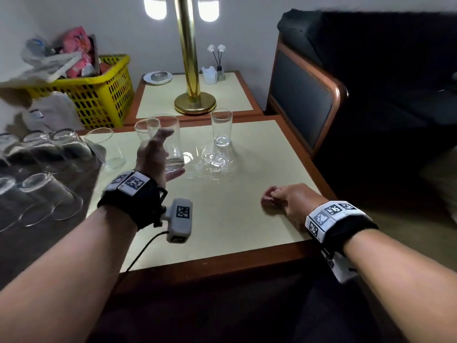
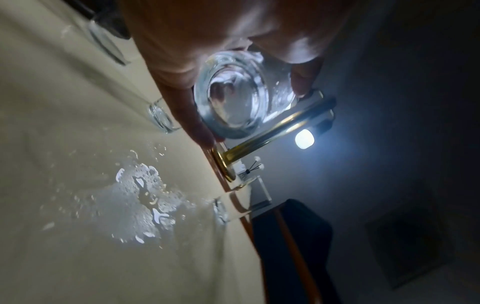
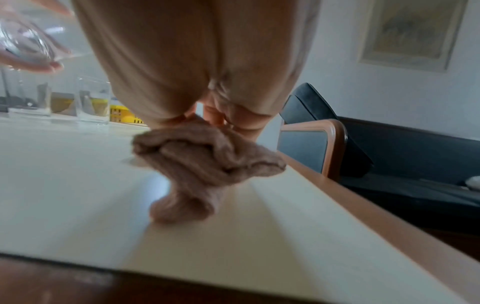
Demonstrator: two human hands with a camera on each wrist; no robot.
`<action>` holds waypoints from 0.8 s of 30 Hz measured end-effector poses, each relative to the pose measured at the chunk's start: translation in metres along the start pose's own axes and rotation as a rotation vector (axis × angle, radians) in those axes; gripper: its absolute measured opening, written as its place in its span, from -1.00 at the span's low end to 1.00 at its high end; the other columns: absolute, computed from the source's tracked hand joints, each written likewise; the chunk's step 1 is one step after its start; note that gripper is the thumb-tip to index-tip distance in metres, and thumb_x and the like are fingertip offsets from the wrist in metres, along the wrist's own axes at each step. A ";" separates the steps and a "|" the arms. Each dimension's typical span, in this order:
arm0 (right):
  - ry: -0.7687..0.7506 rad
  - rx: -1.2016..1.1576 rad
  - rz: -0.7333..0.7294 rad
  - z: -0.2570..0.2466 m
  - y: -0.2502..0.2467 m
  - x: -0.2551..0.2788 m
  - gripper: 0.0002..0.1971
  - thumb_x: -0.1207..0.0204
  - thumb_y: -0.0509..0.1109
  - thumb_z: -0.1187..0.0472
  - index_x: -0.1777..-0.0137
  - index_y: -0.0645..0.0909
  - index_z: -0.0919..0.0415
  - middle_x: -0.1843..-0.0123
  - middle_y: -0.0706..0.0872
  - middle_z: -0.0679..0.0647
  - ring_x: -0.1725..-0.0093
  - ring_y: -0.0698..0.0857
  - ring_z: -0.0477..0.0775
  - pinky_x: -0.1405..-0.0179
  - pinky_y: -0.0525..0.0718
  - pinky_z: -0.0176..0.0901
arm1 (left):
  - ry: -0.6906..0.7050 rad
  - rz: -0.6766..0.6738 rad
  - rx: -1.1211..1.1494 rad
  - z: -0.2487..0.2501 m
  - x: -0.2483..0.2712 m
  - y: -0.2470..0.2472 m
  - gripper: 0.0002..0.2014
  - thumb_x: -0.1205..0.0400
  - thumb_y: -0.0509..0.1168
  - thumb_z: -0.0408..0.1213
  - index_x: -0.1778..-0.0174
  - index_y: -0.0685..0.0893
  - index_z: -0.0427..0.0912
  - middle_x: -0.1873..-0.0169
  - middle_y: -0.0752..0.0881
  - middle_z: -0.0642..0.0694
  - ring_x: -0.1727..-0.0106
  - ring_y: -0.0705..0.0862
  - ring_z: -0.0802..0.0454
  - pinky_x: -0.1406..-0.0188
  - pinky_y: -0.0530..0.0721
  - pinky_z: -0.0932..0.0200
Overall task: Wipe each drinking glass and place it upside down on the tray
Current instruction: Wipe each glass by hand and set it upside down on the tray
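Nearest the camera, a bunched pinkish cloth [image 3: 205,164] is pinched in the curled fingers of the right hand [image 1: 288,198], low over the near right part of the cream-topped table [image 1: 235,219]; its lower end looks to touch the tabletop. A little further in, a clear drinking glass [image 1: 173,144] is gripped by the left hand [image 1: 154,157], fingers and thumb wrapped round its sides, and it is held off the table, roughly upright. Just beyond it, a patch of spilled water [image 1: 215,158] is seen glinting on the surface. Behind the spill, one upright glass [image 1: 221,129] is left standing near the far edge, and two more glasses [image 1: 108,149] are seen to the left of the held one. Off to the left, on a dark tray [image 1: 81,194], a cluster of upturned glasses [image 1: 44,196] is lined up rim-down. Farthest back, a brass lamp [image 1: 194,95] and a yellow basket [image 1: 103,95] are seen.
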State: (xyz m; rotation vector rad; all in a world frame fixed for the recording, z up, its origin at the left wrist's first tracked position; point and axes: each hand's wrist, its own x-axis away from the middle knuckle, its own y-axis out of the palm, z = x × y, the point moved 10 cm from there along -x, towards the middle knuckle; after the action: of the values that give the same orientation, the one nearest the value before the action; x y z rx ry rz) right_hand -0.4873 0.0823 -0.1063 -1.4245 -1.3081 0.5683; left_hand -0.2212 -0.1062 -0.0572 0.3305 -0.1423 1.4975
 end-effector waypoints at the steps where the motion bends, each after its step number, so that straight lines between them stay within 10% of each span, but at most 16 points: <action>1: -0.006 -0.042 0.012 -0.009 -0.005 0.004 -0.60 -0.63 0.48 0.28 -0.45 0.69 0.04 -0.40 0.75 0.09 -0.34 0.70 0.00 -0.35 0.55 -0.31 | -0.027 -0.069 -0.012 -0.002 0.011 0.000 -0.70 -0.59 0.42 -0.04 -0.16 0.62 -0.07 -0.14 0.58 -0.20 -0.12 0.69 -0.28 0.18 0.81 -0.09; 5: -0.088 -0.412 0.159 -0.060 -0.045 0.027 -0.66 -0.72 0.37 0.28 -0.37 0.70 -0.14 0.32 0.78 -0.08 0.44 0.76 -0.01 0.55 0.66 -0.28 | 0.032 -0.278 -0.127 -0.008 0.050 -0.017 -0.80 -0.57 0.44 -0.25 -0.10 0.73 -0.13 0.03 0.67 -0.15 0.23 0.68 -0.10 0.20 0.64 0.07; 10: -0.434 -0.492 0.454 -0.148 -0.093 0.057 -0.60 -0.67 0.39 0.37 -0.47 0.66 0.11 -0.03 0.78 -0.09 0.36 0.69 -0.32 0.33 0.60 -0.60 | -0.036 -0.406 -0.019 -0.033 0.092 -0.040 -0.52 -0.32 0.56 -0.20 -0.16 0.69 -0.17 0.10 0.78 -0.15 0.31 0.55 0.07 0.37 0.50 0.20; 13: -0.541 -0.462 0.466 -0.192 -0.076 0.065 -0.62 -0.64 0.41 0.42 -0.42 0.71 0.17 -0.22 0.78 0.03 0.00 0.70 -0.14 -0.08 0.69 -0.39 | -0.101 -0.356 0.125 -0.049 0.106 -0.053 -0.44 -0.33 0.57 -0.02 -0.21 0.67 -0.17 0.00 0.74 -0.19 0.18 0.59 0.02 0.16 0.57 0.12; 16: -0.586 -0.604 0.365 -0.222 -0.038 0.075 -0.69 -0.70 0.43 0.17 -0.40 0.72 -0.10 -0.02 0.70 -0.16 0.18 0.74 -0.22 0.21 0.66 -0.45 | -0.156 -0.266 0.211 -0.062 0.109 -0.060 -0.19 -0.32 0.45 0.38 -0.38 0.65 -0.09 -0.08 0.60 -0.14 0.08 0.55 -0.03 0.08 0.54 0.02; 19: -0.459 -0.843 0.227 -0.231 0.000 0.077 -0.73 -0.70 0.40 -0.07 -0.36 0.72 -0.29 -0.04 0.61 -0.04 0.41 0.82 0.20 0.59 0.59 -0.29 | -0.180 -0.178 0.218 -0.065 0.110 -0.064 -0.09 -0.45 0.14 0.63 -0.44 0.61 -0.04 -0.21 0.53 -0.13 -0.06 0.54 -0.10 -0.05 0.56 -0.07; 24: -0.348 -0.963 0.257 -0.220 0.011 0.069 -0.74 -0.70 0.40 -0.06 -0.34 0.73 -0.30 -0.01 0.80 -0.05 0.56 0.75 0.33 0.66 0.62 -0.20 | -0.176 -0.179 0.215 -0.065 0.121 -0.064 -0.41 -0.78 0.00 0.27 -0.46 0.47 -0.16 -0.22 0.62 -0.26 -0.12 0.71 -0.35 -0.31 0.63 -0.38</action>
State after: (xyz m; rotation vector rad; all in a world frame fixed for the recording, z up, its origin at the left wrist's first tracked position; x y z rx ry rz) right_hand -0.2721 0.0648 -0.0254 -2.3807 -1.8058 0.3573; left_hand -0.1558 0.0258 -0.0911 0.6323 -0.0889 1.3076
